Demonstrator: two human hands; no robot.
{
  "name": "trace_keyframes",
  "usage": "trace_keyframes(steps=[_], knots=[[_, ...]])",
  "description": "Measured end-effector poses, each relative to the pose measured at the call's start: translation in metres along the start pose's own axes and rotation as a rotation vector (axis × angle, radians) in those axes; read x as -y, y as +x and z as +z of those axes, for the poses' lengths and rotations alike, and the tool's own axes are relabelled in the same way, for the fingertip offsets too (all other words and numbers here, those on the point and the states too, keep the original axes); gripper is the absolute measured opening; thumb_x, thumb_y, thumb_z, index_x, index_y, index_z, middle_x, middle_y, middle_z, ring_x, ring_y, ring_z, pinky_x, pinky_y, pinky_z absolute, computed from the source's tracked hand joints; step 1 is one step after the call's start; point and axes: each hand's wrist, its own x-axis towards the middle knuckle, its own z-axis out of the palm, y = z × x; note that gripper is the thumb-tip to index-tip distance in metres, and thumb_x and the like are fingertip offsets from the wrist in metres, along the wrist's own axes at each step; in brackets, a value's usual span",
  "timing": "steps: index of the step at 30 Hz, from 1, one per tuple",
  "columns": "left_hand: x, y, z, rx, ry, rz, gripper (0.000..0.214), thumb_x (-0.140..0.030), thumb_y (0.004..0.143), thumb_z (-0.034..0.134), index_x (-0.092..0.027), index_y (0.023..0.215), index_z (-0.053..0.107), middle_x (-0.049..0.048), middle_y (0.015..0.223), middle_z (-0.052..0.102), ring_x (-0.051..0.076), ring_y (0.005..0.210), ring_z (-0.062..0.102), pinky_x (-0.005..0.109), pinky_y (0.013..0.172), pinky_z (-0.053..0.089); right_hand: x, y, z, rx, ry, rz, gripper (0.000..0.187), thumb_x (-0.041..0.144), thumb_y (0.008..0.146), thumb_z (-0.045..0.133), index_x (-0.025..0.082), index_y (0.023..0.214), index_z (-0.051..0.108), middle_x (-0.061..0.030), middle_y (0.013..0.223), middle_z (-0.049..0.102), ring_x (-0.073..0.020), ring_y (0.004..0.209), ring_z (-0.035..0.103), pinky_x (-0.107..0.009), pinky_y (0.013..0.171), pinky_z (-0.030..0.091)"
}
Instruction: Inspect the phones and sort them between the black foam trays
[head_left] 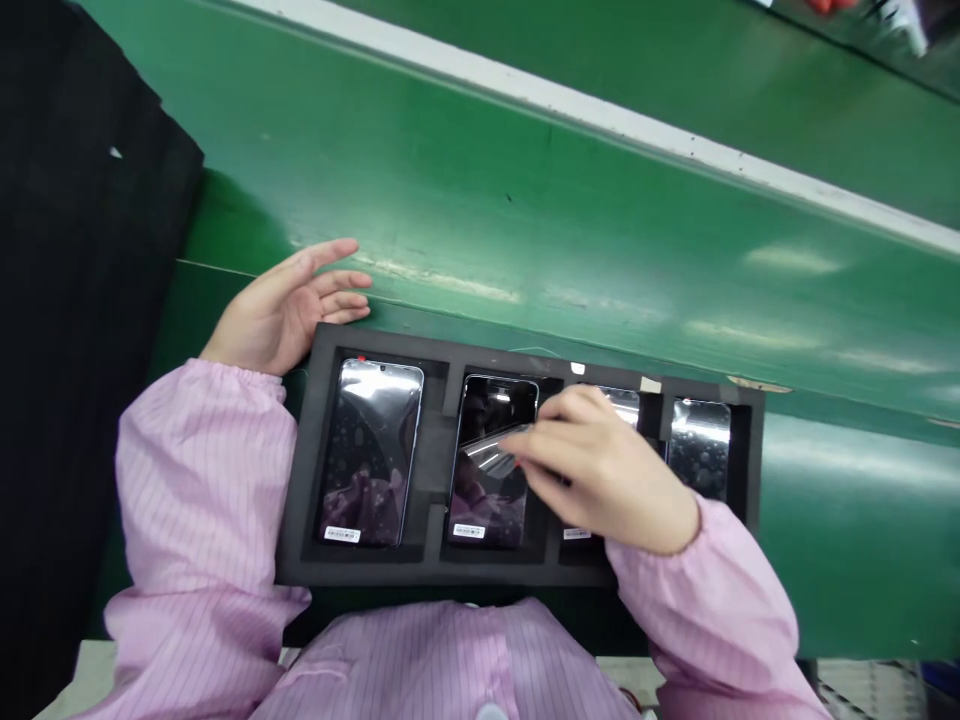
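A black foam tray (360, 573) holds several smartphones in separate compartments. My right hand (607, 475) is over the second phone from the left (499, 515), its fingers pinched on a clear film (491, 455) with a small red tab. The film is bent up above the screen. That hand partly covers the third phone (622, 402). In the leftmost compartment lies another phone (371, 430), a white label at its lower end; one more phone (701, 445) occupies the right end. My left hand (289, 310) rests beside the tray's upper left corner, fingers apart and holding nothing.
Tall black blocks (75, 250) stand along the left side. A white ledge (525, 88) crosses the green work surface (525, 220) beyond the tray. Red and white objects, cut off by the frame, appear at the top right.
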Motion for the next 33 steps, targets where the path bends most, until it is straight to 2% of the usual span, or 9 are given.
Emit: trace_keyframes(steps=[3,7,11,14,19,23,26,30,33], knots=[[0.000,0.000,0.001,-0.004,0.008,-0.011,0.037,-0.035,0.090,0.059,-0.016,0.121,0.063,0.0062,0.097,0.074,0.017,0.084,0.069,0.029,0.081,0.057,0.024,0.000,0.008,-0.022,-0.065,-0.146,0.018,0.013,0.095,0.052,0.014,0.103,0.068,-0.0001,0.065,0.063,-0.0155,0.069,0.049,-0.034,0.068,0.037],[0.000,-0.001,0.002,-0.053,0.023,-0.031,0.036,-0.035,0.092,0.054,-0.016,0.122,0.063,0.0051,0.096,0.074,0.016,0.083,0.070,0.028,0.080,0.057,0.045,0.001,0.032,-0.175,0.066,-0.338,0.017,0.014,0.092,0.060,0.016,0.106,0.070,0.0055,0.058,0.052,-0.0106,0.059,0.043,-0.029,0.056,0.031],[0.000,-0.003,0.003,-0.126,0.091,-0.046,0.037,-0.036,0.094,0.047,-0.019,0.122,0.064,0.0043,0.096,0.074,0.017,0.084,0.068,0.030,0.081,0.056,0.054,-0.002,0.057,-0.305,0.194,-0.325,0.015,0.016,0.089,0.064,0.021,0.099,0.075,0.0057,0.057,0.051,-0.0098,0.056,0.042,-0.026,0.054,0.035],[-0.001,-0.004,0.006,-0.175,0.158,-0.049,0.037,-0.036,0.096,0.042,-0.021,0.121,0.065,0.0035,0.096,0.073,0.019,0.087,0.065,0.040,0.093,0.051,0.057,-0.005,0.065,-0.338,0.223,-0.272,0.013,0.017,0.087,0.066,0.021,0.095,0.076,0.0050,0.058,0.053,-0.0095,0.054,0.040,-0.024,0.050,0.035],[-0.005,-0.006,0.013,-0.216,0.199,-0.068,0.039,-0.033,0.099,0.034,-0.023,0.120,0.065,0.0017,0.094,0.072,0.020,0.088,0.063,0.061,0.115,0.025,0.061,-0.006,0.069,-0.413,0.274,-0.372,0.011,0.015,0.084,0.065,0.021,0.083,0.075,0.0056,0.058,0.051,-0.0096,0.054,0.042,-0.024,0.054,0.042],[-0.006,-0.007,0.015,-0.226,0.221,-0.075,0.039,-0.033,0.100,0.033,-0.022,0.122,0.064,0.0010,0.094,0.071,0.020,0.089,0.062,0.062,0.116,0.022,0.064,-0.008,0.076,-0.410,0.329,-0.452,0.017,0.014,0.087,0.062,0.023,0.079,0.074,0.0067,0.061,0.055,-0.0094,0.057,0.046,-0.026,0.071,0.049],[-0.005,-0.008,0.015,-0.233,0.229,-0.073,0.039,-0.035,0.100,0.034,-0.023,0.122,0.063,0.0003,0.094,0.071,0.020,0.090,0.062,0.062,0.117,0.021,0.064,-0.012,0.081,-0.407,0.324,-0.458,0.018,0.014,0.088,0.060,0.024,0.080,0.074,0.0070,0.061,0.057,-0.0090,0.057,0.048,-0.026,0.072,0.049],[-0.004,-0.007,0.015,-0.237,0.224,-0.069,0.037,-0.037,0.098,0.037,-0.024,0.120,0.065,0.0001,0.095,0.071,0.020,0.091,0.062,0.064,0.117,0.019,0.065,-0.015,0.087,-0.242,0.316,-0.499,0.020,0.015,0.089,0.058,0.026,0.093,0.074,0.0078,0.065,0.060,-0.0083,0.059,0.052,-0.026,0.074,0.049],[-0.003,-0.007,0.014,-0.235,0.211,-0.063,0.036,-0.038,0.097,0.041,-0.024,0.118,0.066,0.0005,0.094,0.071,0.020,0.090,0.062,0.064,0.118,0.017,0.062,-0.012,0.082,-0.208,0.287,-0.556,0.020,0.015,0.091,0.057,0.027,0.095,0.073,0.0083,0.069,0.062,-0.0084,0.065,0.056,-0.029,0.091,0.047]])
